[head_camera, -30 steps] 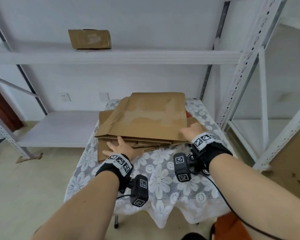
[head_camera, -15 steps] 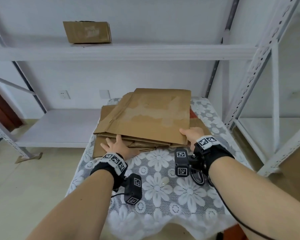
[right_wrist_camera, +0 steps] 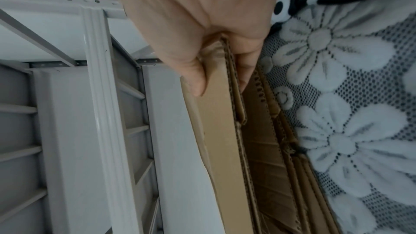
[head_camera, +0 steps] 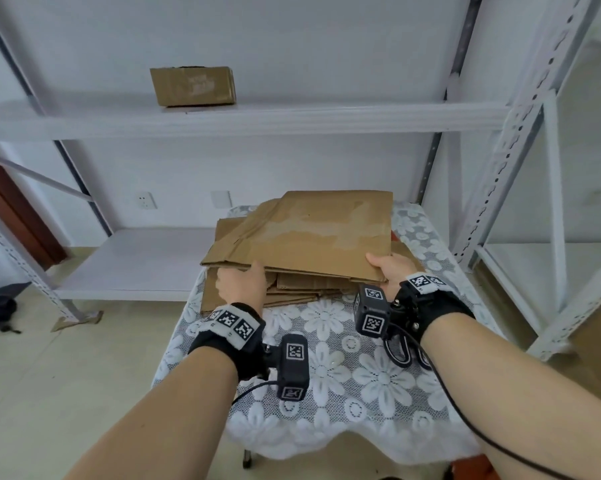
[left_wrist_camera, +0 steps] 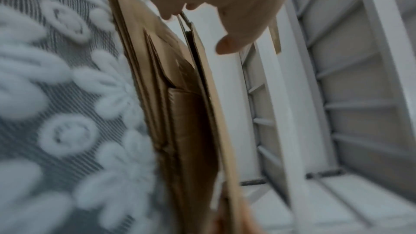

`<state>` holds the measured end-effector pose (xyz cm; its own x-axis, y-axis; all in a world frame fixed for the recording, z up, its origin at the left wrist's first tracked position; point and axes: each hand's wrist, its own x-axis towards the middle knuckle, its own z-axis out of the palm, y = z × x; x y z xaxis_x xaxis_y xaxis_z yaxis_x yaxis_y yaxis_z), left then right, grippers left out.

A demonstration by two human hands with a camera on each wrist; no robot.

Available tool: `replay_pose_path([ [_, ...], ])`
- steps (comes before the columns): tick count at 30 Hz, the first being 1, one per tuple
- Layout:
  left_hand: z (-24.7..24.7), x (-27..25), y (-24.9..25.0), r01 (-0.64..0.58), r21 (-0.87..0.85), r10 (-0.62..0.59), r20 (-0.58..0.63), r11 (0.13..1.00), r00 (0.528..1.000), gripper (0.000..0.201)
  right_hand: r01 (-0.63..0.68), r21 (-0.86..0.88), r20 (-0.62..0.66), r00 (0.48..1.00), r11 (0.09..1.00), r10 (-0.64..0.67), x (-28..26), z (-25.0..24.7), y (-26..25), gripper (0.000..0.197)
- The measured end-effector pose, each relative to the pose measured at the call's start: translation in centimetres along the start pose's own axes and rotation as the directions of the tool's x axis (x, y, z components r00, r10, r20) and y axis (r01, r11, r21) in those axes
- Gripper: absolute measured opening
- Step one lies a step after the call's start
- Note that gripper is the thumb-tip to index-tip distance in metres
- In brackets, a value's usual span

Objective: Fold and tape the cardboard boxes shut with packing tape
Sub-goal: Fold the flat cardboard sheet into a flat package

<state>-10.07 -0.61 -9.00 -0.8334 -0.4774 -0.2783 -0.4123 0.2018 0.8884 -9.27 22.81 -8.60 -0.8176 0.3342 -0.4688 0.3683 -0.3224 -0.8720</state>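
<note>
while the stack of flattened boxes (head_camera: 275,292) lay on the table (head_camera: 361,375), the step in hand looked like taking off the top flattened box (head_camera: 320,233). right hand (head_camera: 391,271) pinched its near edge; left hand (head_camera: 242,284) curled under it. next: lift clear, open it square.

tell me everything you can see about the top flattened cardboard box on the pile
The top flattened box is plain brown corrugated cardboard, collapsed flat, with pale scuffed patches across its upper face, perhaps from old tape. It lies uppermost on a stack of flattened boxes on the lace-covered table, its near edge raised slightly off the stack. The left hand holds the near left edge, and the right hand pinches the near right corner, thumb on top and fingers beneath. No tape shows on it.
</note>
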Motion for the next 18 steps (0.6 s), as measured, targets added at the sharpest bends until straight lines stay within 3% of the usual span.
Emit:
replay_pose_path([
  [2, -0.6, -1.2, 0.5, 0.093, -0.208, -0.07, 0.116, 0.974, 0.991, 0.06, 0.006, 0.012, 0.005, 1.0, 1.0, -0.006, -0.7, -0.5, -0.1, 0.03],
  [6, -1.0, -2.3, 0.2, 0.326, -0.448, -0.107, 0.448, 0.833, 0.888, 0.07, 0.037, 0.051, 0.043, 0.998, 0.998, -0.039, -1.8, -1.8, 0.4, 0.032],
  [7, -1.4, -2.9, 0.3, 0.31, -0.444, -0.072, 0.475, 0.84, 0.877, 0.072, 0.044, 0.059, 0.057, 0.997, 0.997, -0.047, -2.1, -2.2, 0.4, 0.031],
  [9, -1.8, -4.0, 0.2, 0.37, -0.441, -0.116, 0.503, 0.818, 0.857, 0.068, 0.046, 0.06, 0.102, 0.993, 0.997, -0.052, -2.9, -2.9, 0.5, 0.028],
  [11, -2.4, -5.5, 0.2, 0.393, -0.395, -0.147, 0.525, 0.83, 0.838, 0.038, 0.047, 0.028, 0.164, 0.985, 0.998, -0.051, -3.9, -3.5, 0.5, 0.026],
  [14, -2.7, -6.8, 0.3, 0.432, -0.415, -0.157, 0.551, 0.801, 0.82, 0.027, 0.055, -0.029, 0.212, 0.976, 0.998, -0.048, -4.6, -4.1, 0.3, 0.025],
  [16, -3.2, -7.1, 0.7, 0.422, -0.452, -0.136, 0.54, 0.786, 0.831, 0.025, 0.08, -0.094, 0.175, 0.983, 0.992, -0.062, -4.6, -3.8, 0.2, 0.027],
  [18, -3.2, -6.8, 0.8, 0.421, -0.456, -0.147, 0.522, 0.784, 0.84, 0.025, 0.171, -0.265, 0.068, 0.985, 0.949, -0.158, -4.0, -3.3, 0.1, 0.036],
])
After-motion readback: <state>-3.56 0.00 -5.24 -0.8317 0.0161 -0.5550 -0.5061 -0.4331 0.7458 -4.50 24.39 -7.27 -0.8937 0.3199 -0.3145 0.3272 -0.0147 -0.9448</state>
